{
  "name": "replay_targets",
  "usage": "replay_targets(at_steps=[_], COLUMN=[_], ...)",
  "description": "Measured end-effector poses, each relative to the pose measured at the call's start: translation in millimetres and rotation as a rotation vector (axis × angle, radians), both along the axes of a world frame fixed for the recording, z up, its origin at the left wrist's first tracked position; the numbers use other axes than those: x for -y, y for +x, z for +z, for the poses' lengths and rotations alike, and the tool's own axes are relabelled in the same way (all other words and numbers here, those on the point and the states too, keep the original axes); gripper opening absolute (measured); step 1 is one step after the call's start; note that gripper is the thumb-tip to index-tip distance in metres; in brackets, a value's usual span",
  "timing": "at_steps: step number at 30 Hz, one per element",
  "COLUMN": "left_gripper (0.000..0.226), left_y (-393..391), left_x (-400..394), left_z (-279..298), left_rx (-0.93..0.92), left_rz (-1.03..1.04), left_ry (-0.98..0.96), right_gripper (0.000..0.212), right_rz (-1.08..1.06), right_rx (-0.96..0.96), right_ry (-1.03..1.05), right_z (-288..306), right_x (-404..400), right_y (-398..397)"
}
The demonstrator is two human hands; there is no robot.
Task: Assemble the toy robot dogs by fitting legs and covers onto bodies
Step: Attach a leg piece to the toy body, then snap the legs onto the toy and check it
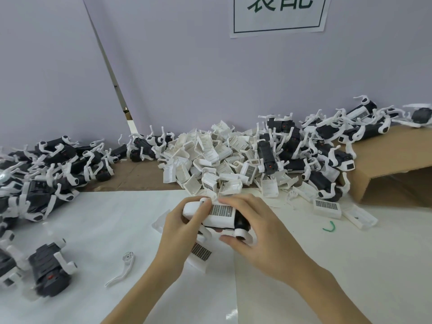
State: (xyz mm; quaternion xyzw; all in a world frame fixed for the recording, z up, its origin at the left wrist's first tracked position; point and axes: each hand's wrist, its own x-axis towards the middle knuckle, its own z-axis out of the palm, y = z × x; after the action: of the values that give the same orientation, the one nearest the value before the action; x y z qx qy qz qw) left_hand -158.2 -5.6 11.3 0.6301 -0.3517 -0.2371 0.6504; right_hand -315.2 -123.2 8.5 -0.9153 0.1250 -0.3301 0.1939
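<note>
Toy dog [218,216], legs mostly hidden, gripped by both hands.

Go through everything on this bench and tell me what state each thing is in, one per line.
Toy dog: held above the sheet, white cover on its dark body.
Left hand: gripping the dog's left end.
Right hand: gripping the right end.
Loose leg: lying flat, unattached.
Spare cover: lying alone, grille up.
Cover pile: heaped, unfitted.
Dog near left edge: legs on, no cover.
Cardboard box: open side facing the bench.
</note>
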Motion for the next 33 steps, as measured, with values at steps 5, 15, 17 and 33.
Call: replay_targets(at_steps=[5, 15, 17, 33], left_gripper=[0.041, 0.072, 0.070, 0.054], left_y=[6, -12, -16, 1], left_x=[-4, -3, -3, 1], left_z=[-1, -5, -7, 5], left_rx=[0.199, 0.670, 0.688, -0.433], left_rz=[-0.065, 0.196, 0.175, -0.035], left_ry=[0.034, 0.044, 0.062, -0.142], right_gripper=[0.055, 0.052, 0.057, 0.038], right_rz=[-0.023, -0.040, -0.042, 0.144], right_rx=[0.030, -0.011, -0.010, 0.053], right_ry=[0.088, 0.154, 0.213, 0.580], right_z=[-9, -23, -26, -10], right_x=[3, 9, 5, 7], right_y=[0, 7, 11, -1])
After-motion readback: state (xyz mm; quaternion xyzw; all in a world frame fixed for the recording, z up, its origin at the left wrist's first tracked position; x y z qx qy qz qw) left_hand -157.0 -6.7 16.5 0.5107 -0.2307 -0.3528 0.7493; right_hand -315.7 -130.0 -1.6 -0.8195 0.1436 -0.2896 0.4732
